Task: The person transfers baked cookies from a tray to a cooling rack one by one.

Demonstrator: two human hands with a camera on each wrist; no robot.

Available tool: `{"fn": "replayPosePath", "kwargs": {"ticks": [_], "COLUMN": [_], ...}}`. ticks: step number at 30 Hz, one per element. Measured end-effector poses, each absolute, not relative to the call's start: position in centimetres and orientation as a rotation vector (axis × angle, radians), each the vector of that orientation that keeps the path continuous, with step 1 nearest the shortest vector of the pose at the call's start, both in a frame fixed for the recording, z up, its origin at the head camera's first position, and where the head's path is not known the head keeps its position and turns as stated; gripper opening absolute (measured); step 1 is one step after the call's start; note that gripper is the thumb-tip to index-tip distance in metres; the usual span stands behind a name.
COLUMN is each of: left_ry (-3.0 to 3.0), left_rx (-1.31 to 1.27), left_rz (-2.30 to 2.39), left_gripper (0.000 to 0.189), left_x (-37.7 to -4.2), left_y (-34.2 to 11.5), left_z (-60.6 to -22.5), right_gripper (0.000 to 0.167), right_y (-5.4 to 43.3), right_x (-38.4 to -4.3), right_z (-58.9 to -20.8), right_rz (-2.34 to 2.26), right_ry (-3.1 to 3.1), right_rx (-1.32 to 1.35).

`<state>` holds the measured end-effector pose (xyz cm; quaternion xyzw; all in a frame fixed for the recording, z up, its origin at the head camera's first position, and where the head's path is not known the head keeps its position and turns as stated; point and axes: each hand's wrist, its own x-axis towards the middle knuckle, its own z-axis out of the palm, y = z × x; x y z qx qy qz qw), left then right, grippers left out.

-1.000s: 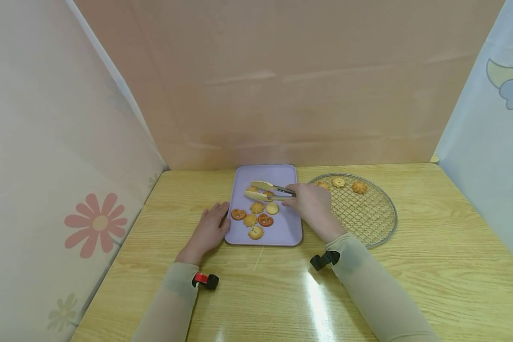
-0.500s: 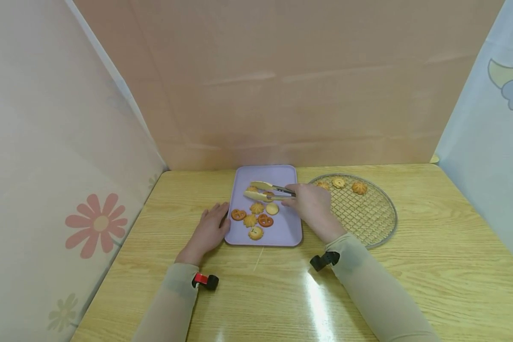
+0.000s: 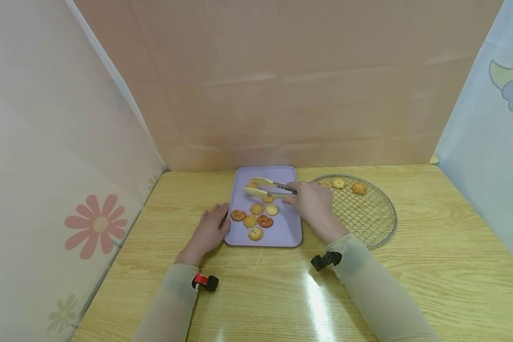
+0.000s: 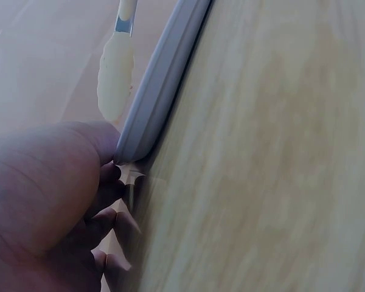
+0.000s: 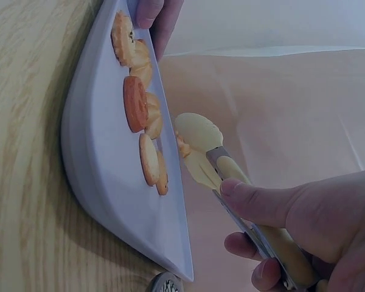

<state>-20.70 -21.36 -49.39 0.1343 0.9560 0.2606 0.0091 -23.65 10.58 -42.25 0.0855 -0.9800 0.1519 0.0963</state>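
Observation:
My right hand [image 3: 312, 204] grips a pair of tongs [image 3: 278, 194] with cream-coloured tips, held over the lilac tray [image 3: 284, 235]. A golden-brown cookie [image 5: 182, 144] shows between the tong tips, mostly covered by them. On the tray lie several more: a pretzel [image 3: 265, 221] at the middle, another pretzel-shaped piece [image 3: 238, 215] at the left, a round pale cookie [image 3: 272, 209], and a decorated cookie [image 3: 255, 233] near the front. My left hand [image 3: 209, 230] rests on the table against the tray's left side, its thumb [image 4: 100, 137] touching the rim.
Right of the tray lies a round wire mesh rack [image 3: 363, 218] with a few cookies along its far edge, including a ridged round cookie [image 3: 359, 188]. An orange-brown cloth wall [image 3: 256, 95] stands behind the wooden table [image 3: 248, 294]. Patterned cloth hangs on both sides.
The tongs have risen slightly with a cookie between their tips, showing more of the cookie beneath them. My left hand and the tray stay in place.

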Motion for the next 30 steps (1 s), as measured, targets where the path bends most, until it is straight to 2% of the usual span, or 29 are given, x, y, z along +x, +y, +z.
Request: {"fn": "replayPosePath", "kwargs": {"ticks": [11, 30], "left_ry": [2.989, 2.998], "left_rx": [0.431, 0.426], "left_rz": [0.82, 0.859], "left_gripper": [0.059, 0.056], "left_x": [-20.6, -20.1], "left_y": [-21.4, -21.0], "left_z": [-49.4, -48.6], "right_gripper": [0.05, 0.054], "right_y": [10.9, 11.7], "right_x": [-23.2, -22.4], "right_z": [-41.8, -40.8], "right_rz": [0.453, 0.514], "right_ry": [-2.825, -2.827], "right_rx": [0.286, 0.241]}}
